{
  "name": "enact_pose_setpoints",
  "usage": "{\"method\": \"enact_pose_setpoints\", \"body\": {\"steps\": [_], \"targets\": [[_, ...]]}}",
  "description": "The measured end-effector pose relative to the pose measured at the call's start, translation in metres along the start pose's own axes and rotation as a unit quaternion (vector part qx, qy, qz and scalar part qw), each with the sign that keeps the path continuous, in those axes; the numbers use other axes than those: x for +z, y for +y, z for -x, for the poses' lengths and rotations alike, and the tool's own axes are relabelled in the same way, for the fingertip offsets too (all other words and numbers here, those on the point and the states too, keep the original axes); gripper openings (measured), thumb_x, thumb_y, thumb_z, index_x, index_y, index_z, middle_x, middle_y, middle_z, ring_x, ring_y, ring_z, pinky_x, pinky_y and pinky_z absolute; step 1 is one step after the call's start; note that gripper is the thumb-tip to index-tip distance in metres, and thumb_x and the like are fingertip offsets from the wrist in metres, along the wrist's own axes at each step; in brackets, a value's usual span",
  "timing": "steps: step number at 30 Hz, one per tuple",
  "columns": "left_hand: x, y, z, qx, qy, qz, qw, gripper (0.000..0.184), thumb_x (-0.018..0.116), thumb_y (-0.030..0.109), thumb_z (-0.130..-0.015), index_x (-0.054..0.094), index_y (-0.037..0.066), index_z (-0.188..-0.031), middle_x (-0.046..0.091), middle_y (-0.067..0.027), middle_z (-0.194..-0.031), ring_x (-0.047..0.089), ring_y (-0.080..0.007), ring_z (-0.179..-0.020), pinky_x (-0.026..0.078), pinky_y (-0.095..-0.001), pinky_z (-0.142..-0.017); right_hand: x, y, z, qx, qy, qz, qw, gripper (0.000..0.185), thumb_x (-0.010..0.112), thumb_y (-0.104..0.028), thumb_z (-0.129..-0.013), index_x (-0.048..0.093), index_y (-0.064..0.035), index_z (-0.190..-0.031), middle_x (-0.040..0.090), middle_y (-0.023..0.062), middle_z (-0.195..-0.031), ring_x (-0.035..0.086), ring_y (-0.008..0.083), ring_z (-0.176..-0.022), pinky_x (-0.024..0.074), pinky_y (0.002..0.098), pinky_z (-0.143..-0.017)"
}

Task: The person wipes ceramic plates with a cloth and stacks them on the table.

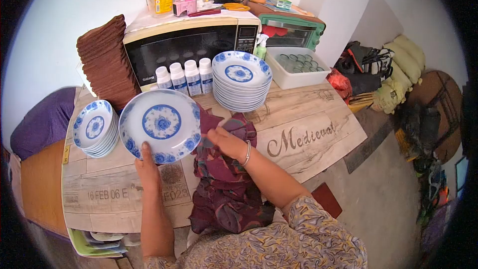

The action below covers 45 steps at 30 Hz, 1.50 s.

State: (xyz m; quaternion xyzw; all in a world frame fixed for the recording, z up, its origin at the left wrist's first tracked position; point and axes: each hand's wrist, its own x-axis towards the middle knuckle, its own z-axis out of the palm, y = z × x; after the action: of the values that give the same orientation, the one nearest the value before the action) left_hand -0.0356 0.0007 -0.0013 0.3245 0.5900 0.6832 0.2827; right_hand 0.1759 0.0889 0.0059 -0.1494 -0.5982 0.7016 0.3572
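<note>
A wood-patterned table (308,119) spans the view; a dark patterned cloth (226,204) trails off its near edge, and a tall plate stack (242,102) stands farther back. Between that and a smaller stack of dishes (94,129), a blue-and-white plate (160,125) tilts up, gripped low by the left hand (148,164), thumb on its face. The right hand (228,143) curls at the cloth, its hold unclear; a loosened left grip could drop the plate, chipping it.
</note>
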Motion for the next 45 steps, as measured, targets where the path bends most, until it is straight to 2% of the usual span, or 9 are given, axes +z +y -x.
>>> {"method": "enact_pose_setpoints", "body": {"steps": [5,8,12,16,25,30,36,39,45], "targets": [[0.0,-0.007,-0.002,-0.022,0.006,0.022,1.0,0.053,0.048,0.039,-0.087,0.052,-0.01,-0.106,0.057,-0.0147,-0.101,0.052,-0.0201,-0.088,0.04,-0.0321,-0.08,0.012,-0.017,0.003,0.03,0.036,-0.237,0.97,0.04,0.028,-0.027,-0.095,0.036,-0.0017,-0.125,0.049,0.0045,-0.118,0.046,0.0132,-0.103,0.0366,0.0275,-0.088],[-0.001,-0.007,0.001,-0.033,-0.009,-0.026,0.999,0.054,0.047,0.04,-0.087,0.051,-0.01,-0.108,0.056,-0.0148,-0.104,0.051,-0.0201,-0.09,0.039,-0.032,-0.082,0.01,-0.003,-0.003,0.016,0.072,0.023,0.997,0.036,0.042,-0.02,-0.091,0.041,0.0002,-0.12,0.052,0.0052,-0.111,0.05,0.0131,-0.095,0.0399,0.026,-0.082],[0.008,-0.012,0.01,0.01,-0.025,-0.018,0.999,0.053,0.047,0.04,-0.087,0.051,-0.009,-0.108,0.056,-0.014,-0.104,0.051,-0.0197,-0.091,0.039,-0.0316,-0.082,0.02,0.01,-0.003,0.114,0.147,0.009,0.982,0.02,0.064,-0.015,-0.077,0.06,-0.0027,-0.092,0.058,-0.0013,-0.084,0.053,0.0104,-0.077,0.0426,0.0233,-0.065],[0.013,0.004,0.021,-0.006,-0.013,-0.054,0.998,0.05,0.047,0.038,-0.088,0.051,-0.008,-0.108,0.056,-0.0129,-0.104,0.05,-0.0181,-0.092,0.04,-0.0305,-0.081,0.017,0.017,-0.004,0.08,0.117,0.148,0.979,0.018,0.063,-0.018,-0.078,0.061,-0.0048,-0.09,0.059,0.0024,-0.078,0.054,0.0131,-0.076,0.0429,0.027,-0.068],[0.024,-0.002,0.023,-0.141,-0.078,0.244,0.956,0.053,0.056,0.035,-0.084,0.037,0.002,-0.122,0.05,-0.0097,-0.111,0.054,-0.0191,-0.093,0.051,-0.0324,-0.071,0.031,0.007,-0.002,-0.056,0.102,0.293,0.949,0.032,0.064,-0.024,-0.076,0.056,-0.0013,-0.097,0.061,0.0109,-0.085,0.057,0.0198,-0.081,0.0448,0.0306,-0.075],[0.013,-0.001,0.012,-0.093,-0.049,0.092,0.99,0.044,0.058,0.032,-0.083,0.046,0.002,-0.114,0.054,-0.0092,-0.104,0.055,-0.0166,-0.086,0.05,-0.028,-0.063,0.024,-0.012,0.002,-0.067,0.164,0.216,0.96,0.033,0.069,-0.019,-0.071,0.057,0.0,-0.094,0.06,0.0089,-0.077,0.055,0.014,-0.07,0.0441,0.0271,-0.063],[-0.003,0.007,0.004,-0.064,-0.083,0.026,0.994,0.046,0.059,0.032,-0.083,0.049,-0.002,-0.112,0.055,-0.0099,-0.105,0.052,-0.0163,-0.094,0.044,-0.0283,-0.076,0.016,-0.026,0.001,-0.137,0.129,0.34,0.922,0.034,0.064,-0.025,-0.075,0.058,-0.0001,-0.098,0.063,0.0166,-0.091,0.061,0.0283,-0.084,0.047,0.0333,-0.073],[-0.003,0.014,0.006,-0.044,-0.085,-0.012,0.995,0.049,0.059,0.032,-0.083,0.047,-0.005,-0.114,0.054,-0.0109,-0.109,0.05,-0.0171,-0.097,0.04,-0.0285,-0.084,0.013,-0.027,0.001,-0.077,0.13,0.275,0.949,0.046,0.071,-0.018,-0.07,0.05,0.0009,-0.107,0.058,0.0035,-0.079,0.052,0.0112,-0.073,0.0441,0.0263,-0.066],[0.008,0.012,0.013,-0.022,-0.025,-0.026,0.999,0.051,0.059,0.031,-0.083,0.045,-0.004,-0.117,0.054,-0.0113,-0.111,0.05,-0.0184,-0.099,0.038,-0.0287,-0.087,0.017,-0.008,-0.006,-0.179,0.175,0.227,0.941,0.042,0.07,-0.015,-0.073,0.05,-0.0005,-0.106,0.054,0.0024,-0.084,0.048,0.0075,-0.075,0.0418,0.022,-0.065]]}}
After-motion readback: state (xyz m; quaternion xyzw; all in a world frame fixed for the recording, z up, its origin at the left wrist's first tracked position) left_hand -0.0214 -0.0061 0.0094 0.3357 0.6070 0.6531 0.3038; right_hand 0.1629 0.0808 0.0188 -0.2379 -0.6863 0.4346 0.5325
